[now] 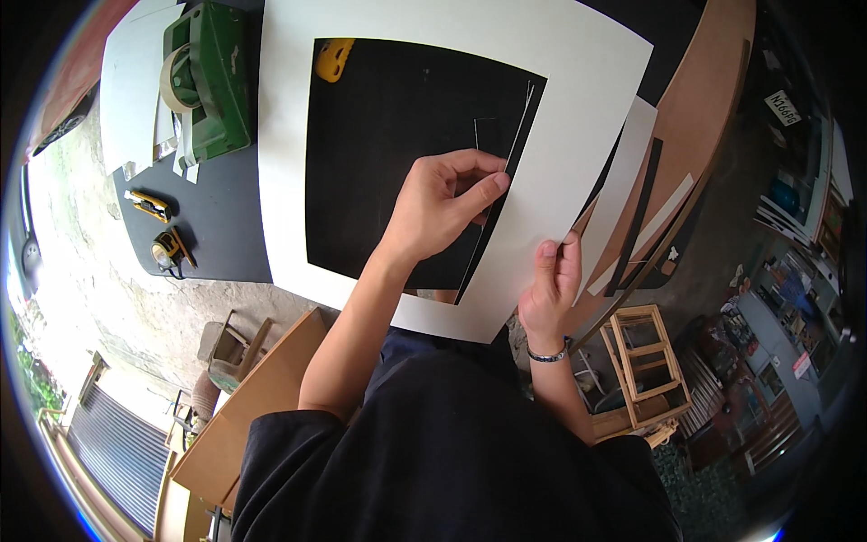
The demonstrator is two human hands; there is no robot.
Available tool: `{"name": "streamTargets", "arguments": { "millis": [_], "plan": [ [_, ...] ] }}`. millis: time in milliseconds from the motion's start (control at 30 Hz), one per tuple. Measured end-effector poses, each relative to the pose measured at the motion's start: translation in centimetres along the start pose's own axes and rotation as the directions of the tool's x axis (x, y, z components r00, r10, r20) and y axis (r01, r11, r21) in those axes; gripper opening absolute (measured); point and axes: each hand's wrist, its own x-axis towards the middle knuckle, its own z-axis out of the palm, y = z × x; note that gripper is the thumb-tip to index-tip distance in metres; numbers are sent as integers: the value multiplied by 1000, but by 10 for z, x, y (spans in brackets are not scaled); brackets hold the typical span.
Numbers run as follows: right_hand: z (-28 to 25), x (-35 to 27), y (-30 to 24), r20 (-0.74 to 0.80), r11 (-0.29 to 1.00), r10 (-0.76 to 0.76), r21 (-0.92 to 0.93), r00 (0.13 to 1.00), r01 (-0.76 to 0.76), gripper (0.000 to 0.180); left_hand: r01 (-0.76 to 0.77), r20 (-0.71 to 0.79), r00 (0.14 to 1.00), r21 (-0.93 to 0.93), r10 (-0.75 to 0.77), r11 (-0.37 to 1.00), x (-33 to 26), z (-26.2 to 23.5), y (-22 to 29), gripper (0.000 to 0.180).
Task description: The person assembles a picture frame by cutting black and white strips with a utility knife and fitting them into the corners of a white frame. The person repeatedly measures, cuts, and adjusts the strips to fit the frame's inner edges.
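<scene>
A large white mat board (587,117) with a rectangular window cut in it lies over the black work surface, its near edge close to my body. Along the window's right side runs a thin, pale-edged strip (471,262), slightly apart from the cut edge. My left hand (442,203) reaches over the window, thumb and forefinger pinched at this strip. At the board's right outer edge, my right hand (553,285) grips the border, thumb on top and fingers partly hidden. Inside the window, a yellow tool (334,59) shows at the far left corner.
On the left stand a green tape dispenser (212,81), a yellow utility knife (149,206) and a tape measure (167,248). Black and white strips (646,217) lie on the brown board (709,99) at right. A wooden frame (637,361) is beyond my right forearm.
</scene>
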Motion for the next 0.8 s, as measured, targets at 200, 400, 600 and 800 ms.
{"name": "streamTargets", "arguments": {
  "millis": [200,400,600,800],
  "plan": [
    [1,2,1,-24,1000,8,-14,1000,-8,15,-4,-118,993,19,6,1000,-1,1,-2,24],
    [0,7,10,-16,998,53,-19,998,-54,15,-117,-469,869,114,157,987,-14,-28,-22,21],
    [17,14,14,37,986,163,-40,986,-162,22,-331,-515,817,-51,259,942,-32,-39,2,15],
    [18,19,8,89,967,186,-192,979,-166,23,-358,-483,819,-7,310,934,-41,-28,22,18]
  ]
}}
